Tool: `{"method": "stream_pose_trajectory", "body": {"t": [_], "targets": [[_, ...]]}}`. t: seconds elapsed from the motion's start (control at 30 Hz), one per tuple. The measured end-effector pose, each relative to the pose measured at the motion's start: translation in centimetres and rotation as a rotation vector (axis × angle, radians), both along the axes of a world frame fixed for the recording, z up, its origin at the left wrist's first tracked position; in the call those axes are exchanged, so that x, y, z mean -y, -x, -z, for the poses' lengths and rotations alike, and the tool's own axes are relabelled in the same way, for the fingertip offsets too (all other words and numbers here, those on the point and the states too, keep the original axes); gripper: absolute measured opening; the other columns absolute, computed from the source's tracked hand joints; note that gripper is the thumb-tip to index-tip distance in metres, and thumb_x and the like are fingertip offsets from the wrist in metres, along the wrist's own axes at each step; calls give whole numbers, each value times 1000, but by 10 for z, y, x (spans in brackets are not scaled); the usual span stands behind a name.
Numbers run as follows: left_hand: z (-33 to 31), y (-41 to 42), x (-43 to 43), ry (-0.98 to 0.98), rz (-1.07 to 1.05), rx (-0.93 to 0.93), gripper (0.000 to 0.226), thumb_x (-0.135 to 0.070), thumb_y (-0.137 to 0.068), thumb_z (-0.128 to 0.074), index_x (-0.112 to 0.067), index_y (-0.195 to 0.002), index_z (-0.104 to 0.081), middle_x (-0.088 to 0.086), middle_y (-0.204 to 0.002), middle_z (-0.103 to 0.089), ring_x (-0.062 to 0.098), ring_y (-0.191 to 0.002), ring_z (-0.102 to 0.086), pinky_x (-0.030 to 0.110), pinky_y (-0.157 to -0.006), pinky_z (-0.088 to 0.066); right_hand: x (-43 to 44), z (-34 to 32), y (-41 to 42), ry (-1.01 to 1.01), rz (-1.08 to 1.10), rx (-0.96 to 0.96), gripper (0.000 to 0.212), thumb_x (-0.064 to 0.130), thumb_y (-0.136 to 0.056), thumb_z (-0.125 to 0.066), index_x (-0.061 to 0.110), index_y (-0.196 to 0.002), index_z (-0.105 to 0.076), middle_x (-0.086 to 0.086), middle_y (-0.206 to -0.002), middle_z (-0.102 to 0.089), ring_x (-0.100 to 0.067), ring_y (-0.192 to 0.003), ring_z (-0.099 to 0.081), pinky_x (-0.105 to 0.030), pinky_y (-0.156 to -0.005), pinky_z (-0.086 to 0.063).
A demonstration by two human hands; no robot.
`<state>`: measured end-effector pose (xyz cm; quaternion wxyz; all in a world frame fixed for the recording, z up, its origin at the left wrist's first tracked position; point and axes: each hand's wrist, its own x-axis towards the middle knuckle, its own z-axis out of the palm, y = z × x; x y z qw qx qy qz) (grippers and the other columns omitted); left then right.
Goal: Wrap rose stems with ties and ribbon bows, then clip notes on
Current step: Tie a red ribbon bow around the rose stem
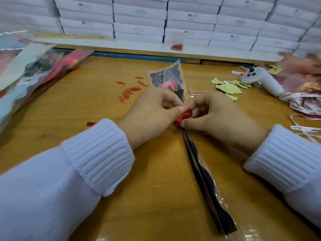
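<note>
Wrapped rose (pixel 171 86) is lying on the wooden table (pixel 78 122), bloom pointing away. It's looking light, crinkly and easy to crush, so I'd be gripping it at the neck. Left hand (pixel 151 113) and right hand (pixel 217 115) are both pinching the red ribbon bow (pixel 184 117) there. Red paper clips (pixel 128 93) and yellow notes (pixel 227 86) are sitting nearby, not really blocking anything.

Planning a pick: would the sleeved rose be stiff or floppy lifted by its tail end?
Probably light: the sleeved rose is one bloom in thin film. Its tail looks flat and creased, so likely bends. Glossy film may slip in a grip.
</note>
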<state>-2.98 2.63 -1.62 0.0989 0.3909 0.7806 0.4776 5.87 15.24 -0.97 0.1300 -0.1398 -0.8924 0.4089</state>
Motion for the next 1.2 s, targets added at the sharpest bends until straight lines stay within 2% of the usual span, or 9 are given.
{"method": "stream_pose_trajectory", "body": {"t": [0.07, 0.13, 0.37, 0.6, 0.67, 0.73, 0.8, 1.0, 1.2], "targets": [[-1, 1, 0, -1, -26, 66, 16, -14, -93, -56, -23, -90, -70, -10, -75, -70, -3, -52, -61, 10, -46, -47, -1, 1, 0, 30, 23, 7, 15, 9, -71, -81, 12, -84, -72, -6, -66, -67, -3, -52, -55, -9, -51, -43], [-1, 3, 1, 21, -44, 107, 18, -10, -93, -57, -24, -89, -66, -7, -77, -71, 5, -51, -65, 17, -48, -53, -2, 2, 0, 50, 39, 10, 17, 10, -70, -81, 12, -84, -72, -9, -69, -69, -6, -55, -57, -11, -54, -45], [0, 3, 3, 128, 31, 198, 12, -11, -85, -67, -21, -82, -74, -4, -75, -71, -4, -47, -57, 8, -47, -43, -4, 3, 0, 69, 48, 10, 17, 12, -69, -82, 14, -82, -72, 0, -63, -68, -5, -55, -60, -13, -56, -48], [2, 4, 0, 202, 28, 111, 17, -16, -91, -59, -22, -79, -69, -3, -70, -68, 5, -53, -59, 16, -54, -52, -6, 0, -2, 149, 16, 50, 20, 12, -69, -81, 13, -87, -72, -5, -73, -73, -13, -66, -68, -18, -69, -55], [3, 4, -1, 210, 26, 66, 19, -14, -91, -57, -23, -78, -67, -4, -70, -69, 6, -53, -62, 17, -55, -53, -7, -2, -3, 193, 4, 65, 13, 13, -74, -78, 13, -86, -73, -3, -70, -73, -11, -66, -69, -15, -64, -54], [2, 4, -1, 204, 16, 32, 20, -13, -92, -56, -23, -76, -64, -4, -65, -70, 3, -50, -62, 15, -52, -52, -6, -2, -3, 242, 23, 44, 3, 13, -82, -71, 12, -83, -73, 2, -60, -69, -1, -51, -61, -9, -52, -46], [2, 4, -1, 191, 15, 40, 23, -11, -93, -55, -22, -73, -63, -2, -63, -70, 4, -50, -63, 14, -51, -52, -6, -2, -2, 253, 61, 30, 9, 13, -87, -65, 11, -80, -71, 5, -54, -65, 3, -42, -52, -7, -44, -38], [-1, 5, 1, 237, -34, -36, 19, -14, -94, -55, -21, -78, -61, -4, -68, -68, -1, -52, -63, 17, -57, -55, -7, -5, -1, 214, 143, 101, 14, 13, -89, -64, 11, -75, -68, 4, -52, -63, -4, -45, -56, -12, -46, -45], [-6, 7, 4, 328, -66, -137, 16, -12, -94, -55, -23, -93, -66, -5, -79, -65, 10, -75, -64, 29, -76, -56, -7, -9, -2, 356, 147, 147, 13, 4, -93, -56, 0, -82, -61, -5, -51, -64, -12, -46, -63, -17, -47, -53]]}}
